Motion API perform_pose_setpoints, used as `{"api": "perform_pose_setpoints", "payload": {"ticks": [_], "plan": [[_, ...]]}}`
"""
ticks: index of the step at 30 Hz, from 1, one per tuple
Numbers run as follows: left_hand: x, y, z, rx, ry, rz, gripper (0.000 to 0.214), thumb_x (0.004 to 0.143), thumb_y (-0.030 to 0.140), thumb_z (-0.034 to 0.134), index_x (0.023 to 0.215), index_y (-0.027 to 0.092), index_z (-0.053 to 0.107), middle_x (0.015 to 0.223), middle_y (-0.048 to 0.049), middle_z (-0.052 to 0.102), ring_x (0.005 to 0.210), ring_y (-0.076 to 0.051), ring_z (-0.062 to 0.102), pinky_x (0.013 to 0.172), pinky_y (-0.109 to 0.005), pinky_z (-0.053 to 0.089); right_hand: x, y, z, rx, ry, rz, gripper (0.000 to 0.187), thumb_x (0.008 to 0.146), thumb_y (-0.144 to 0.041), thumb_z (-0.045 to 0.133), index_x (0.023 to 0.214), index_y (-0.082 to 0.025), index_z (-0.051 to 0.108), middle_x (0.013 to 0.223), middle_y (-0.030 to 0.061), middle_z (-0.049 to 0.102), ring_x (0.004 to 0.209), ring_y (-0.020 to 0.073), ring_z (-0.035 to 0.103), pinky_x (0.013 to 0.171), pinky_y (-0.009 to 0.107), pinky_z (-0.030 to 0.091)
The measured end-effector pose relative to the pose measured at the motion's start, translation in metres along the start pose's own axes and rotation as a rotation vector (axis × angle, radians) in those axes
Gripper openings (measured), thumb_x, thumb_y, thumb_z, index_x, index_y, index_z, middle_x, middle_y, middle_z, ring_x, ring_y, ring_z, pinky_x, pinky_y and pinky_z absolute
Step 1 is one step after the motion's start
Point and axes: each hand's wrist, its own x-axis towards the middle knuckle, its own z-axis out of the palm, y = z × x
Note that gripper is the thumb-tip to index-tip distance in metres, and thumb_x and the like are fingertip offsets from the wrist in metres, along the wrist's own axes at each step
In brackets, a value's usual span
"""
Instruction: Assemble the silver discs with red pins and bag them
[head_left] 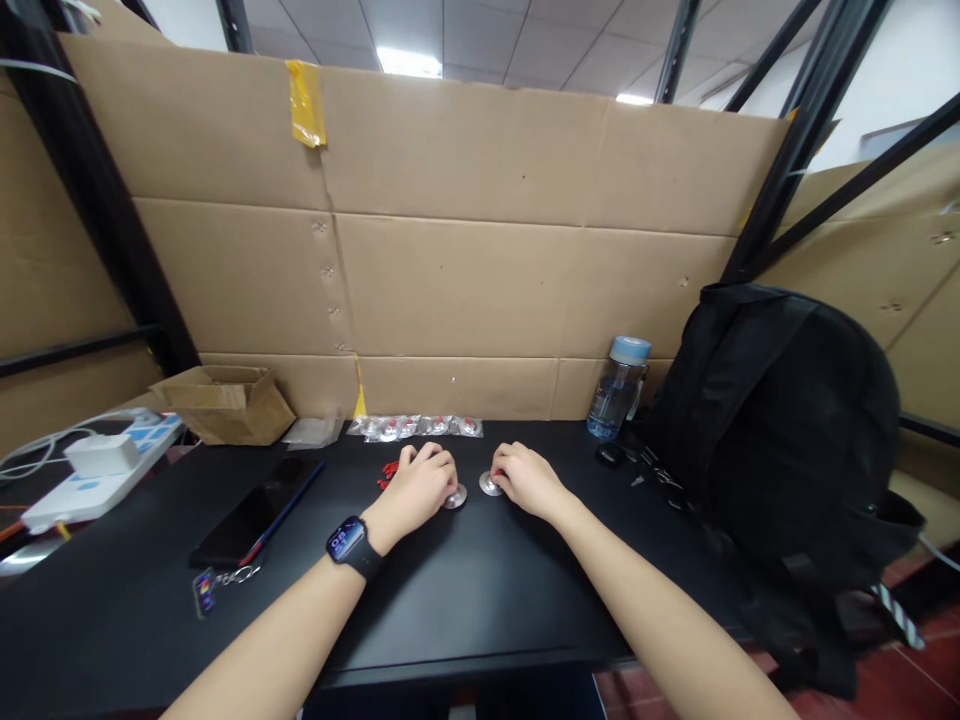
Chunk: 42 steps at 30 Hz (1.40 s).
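Observation:
My left hand (420,487) has its fingers bent down on a small round silver disc (457,497) lying at the middle of the black table. Just to the right, a second silver disc (488,485) sits under the fingertips of my right hand (526,478). Those fingers are closed at the disc's red centre. Both discs are partly covered by the fingers, and a short gap separates them. Small red pieces (387,474) lie behind my left hand, partly hidden by it. Farther back is a row of clear packets (416,427) holding similar silver discs with red centres.
To the left are a phone (256,512), a keychain (205,590), a power strip (105,480) and a cardboard box (229,405). On the right stand a water bottle (618,388) and a black backpack (780,400). A cardboard wall (450,290) closes off the back.

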Motion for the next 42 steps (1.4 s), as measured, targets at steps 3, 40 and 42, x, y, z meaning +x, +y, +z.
{"api": "perform_pose_setpoints", "payload": {"ticks": [3, 40, 42], "plan": [[-0.001, -0.004, 0.001, -0.031, 0.009, -0.002, 0.014, 0.093, 0.023, 0.062, 0.08, 0.022, 0.069, 0.105, -0.0025, 0.068, 0.114, -0.026, 0.046, 0.087, -0.043, 0.027, 0.0, 0.001, 0.001, 0.006, 0.006, 0.004, 0.012, 0.093, -0.021, 0.061, 0.087, -0.02, 0.071, 0.104, 0.0059, 0.066, 0.095, 0.0201, 0.056, 0.08, 0.03, 0.043], [-0.005, -0.057, -0.03, -0.042, 0.101, -0.41, 0.034, 0.095, 0.047, 0.052, 0.121, 0.03, 0.064, 0.129, -0.0087, 0.064, 0.122, -0.033, 0.045, 0.1, -0.05, 0.031, -0.006, 0.004, -0.005, 0.075, -0.043, -0.019, 0.009, 0.093, -0.021, 0.06, 0.089, -0.02, 0.068, 0.102, 0.0062, 0.064, 0.093, 0.0189, 0.058, 0.08, 0.029, 0.044], [-0.017, -0.092, -0.038, 0.02, 0.138, -0.661, 0.038, 0.095, 0.046, 0.049, 0.127, 0.028, 0.06, 0.133, -0.0114, 0.063, 0.127, -0.037, 0.042, 0.099, -0.054, 0.032, -0.006, 0.003, -0.006, 0.081, -0.05, -0.023, 0.009, 0.093, -0.021, 0.06, 0.088, -0.019, 0.068, 0.102, 0.0063, 0.064, 0.093, 0.019, 0.058, 0.08, 0.029, 0.044]]}}
